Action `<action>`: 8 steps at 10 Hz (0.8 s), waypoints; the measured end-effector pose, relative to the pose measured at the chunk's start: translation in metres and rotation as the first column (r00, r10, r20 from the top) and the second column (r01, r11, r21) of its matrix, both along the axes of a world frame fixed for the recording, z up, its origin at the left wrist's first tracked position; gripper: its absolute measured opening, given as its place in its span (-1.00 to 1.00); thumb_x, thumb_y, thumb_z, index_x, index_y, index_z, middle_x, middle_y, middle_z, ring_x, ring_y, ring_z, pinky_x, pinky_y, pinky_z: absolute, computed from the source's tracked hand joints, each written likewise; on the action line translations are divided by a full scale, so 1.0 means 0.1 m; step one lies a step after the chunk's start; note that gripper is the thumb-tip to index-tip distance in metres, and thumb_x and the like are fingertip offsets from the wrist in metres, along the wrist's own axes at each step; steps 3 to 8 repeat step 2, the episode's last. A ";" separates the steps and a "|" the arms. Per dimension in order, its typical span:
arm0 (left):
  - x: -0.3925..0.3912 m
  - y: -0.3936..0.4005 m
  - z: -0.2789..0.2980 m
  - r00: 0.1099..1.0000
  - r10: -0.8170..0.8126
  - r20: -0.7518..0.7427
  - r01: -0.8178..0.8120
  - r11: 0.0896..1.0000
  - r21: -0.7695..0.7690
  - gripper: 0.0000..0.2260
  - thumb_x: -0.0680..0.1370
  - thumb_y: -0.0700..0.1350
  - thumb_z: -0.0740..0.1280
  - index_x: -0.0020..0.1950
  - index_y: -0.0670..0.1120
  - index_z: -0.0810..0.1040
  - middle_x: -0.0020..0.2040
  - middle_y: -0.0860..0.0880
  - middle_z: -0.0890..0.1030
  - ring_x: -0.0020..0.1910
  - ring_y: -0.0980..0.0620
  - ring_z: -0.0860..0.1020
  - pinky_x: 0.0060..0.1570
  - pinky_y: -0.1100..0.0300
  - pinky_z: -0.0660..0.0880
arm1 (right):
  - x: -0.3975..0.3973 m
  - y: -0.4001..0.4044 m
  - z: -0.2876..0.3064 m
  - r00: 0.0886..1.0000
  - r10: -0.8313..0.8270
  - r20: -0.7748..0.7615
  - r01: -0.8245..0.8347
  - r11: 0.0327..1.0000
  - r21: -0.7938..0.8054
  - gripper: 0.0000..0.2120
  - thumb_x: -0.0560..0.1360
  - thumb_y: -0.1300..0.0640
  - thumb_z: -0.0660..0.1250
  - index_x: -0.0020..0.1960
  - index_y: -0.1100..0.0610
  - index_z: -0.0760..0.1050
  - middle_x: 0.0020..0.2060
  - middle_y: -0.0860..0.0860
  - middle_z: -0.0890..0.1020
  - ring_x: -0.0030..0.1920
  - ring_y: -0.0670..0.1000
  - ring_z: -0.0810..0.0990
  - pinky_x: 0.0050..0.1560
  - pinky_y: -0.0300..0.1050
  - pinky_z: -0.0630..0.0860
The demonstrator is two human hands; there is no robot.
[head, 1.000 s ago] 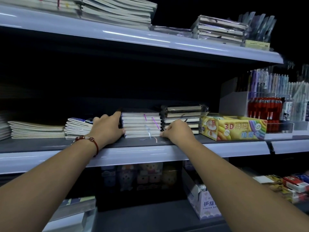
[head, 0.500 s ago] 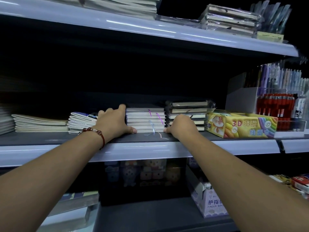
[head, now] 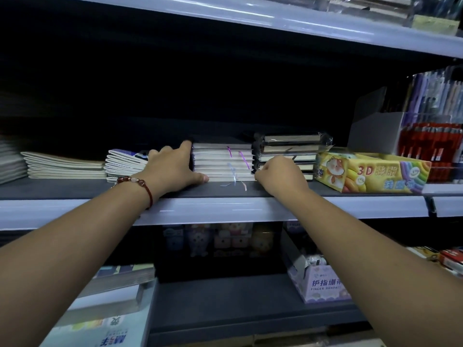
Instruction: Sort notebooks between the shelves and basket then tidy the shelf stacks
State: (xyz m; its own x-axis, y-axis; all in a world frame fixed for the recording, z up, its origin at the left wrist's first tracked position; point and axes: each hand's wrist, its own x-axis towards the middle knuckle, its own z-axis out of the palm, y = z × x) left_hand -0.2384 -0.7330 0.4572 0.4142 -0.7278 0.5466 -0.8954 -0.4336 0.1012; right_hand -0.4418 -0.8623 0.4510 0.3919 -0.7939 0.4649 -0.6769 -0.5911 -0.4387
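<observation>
A stack of white-edged notebooks with ribbon markers (head: 223, 161) lies on the dark middle shelf (head: 75, 190). My left hand (head: 172, 169) presses flat against the stack's left side, with its thumb along the bottom front edge. My right hand (head: 280, 176) sits at the stack's front right corner, in the gap beside a stack of plastic-wrapped black notebooks (head: 290, 151). Its fingers are curled and its fingertips are hidden. Left of my left hand lie a blue-striped notebook pile (head: 125, 162) and a pile of thin cream notebooks (head: 65, 166).
A yellow "3D" box (head: 370, 172) stands right of the wrapped notebooks, with pen displays (head: 431, 151) behind it. The upper shelf edge (head: 275, 18) runs overhead. On the shelf below are a finger bandage box (head: 323, 284) and small toy packs (head: 225, 240).
My left thumb has come round to the stack's bottom front edge. Both hands stay at the stack's sides, and my view has drawn closer to the shelf.
</observation>
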 end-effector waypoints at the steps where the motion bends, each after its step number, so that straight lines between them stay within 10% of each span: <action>1: -0.07 0.16 0.09 0.998 -0.065 -0.019 0.065 0.998 0.012 -0.34 0.46 0.32 0.34 0.41 -0.01 0.26 0.15 -0.12 0.60 0.15 -0.21 0.50 0.16 -0.06 0.36 | -0.04 0.07 0.07 0.995 0.049 -0.090 -0.051 0.999 -0.020 -0.68 0.52 0.15 0.25 -0.40 0.14 0.33 -0.52 0.03 0.36 -0.46 0.05 0.33 -0.46 -0.15 0.20; 8: -0.12 0.42 0.05 0.987 -0.144 0.073 0.148 0.987 -0.057 -0.39 0.54 0.22 0.28 0.49 -0.09 0.36 0.29 -0.14 0.58 0.23 -0.20 0.53 0.19 -0.05 0.46 | -0.12 0.15 0.13 0.970 0.126 -0.207 -0.121 0.992 0.034 -0.72 0.55 0.10 0.25 -0.33 0.12 0.45 -0.43 0.04 0.49 -0.37 0.06 0.45 -0.43 -0.14 0.29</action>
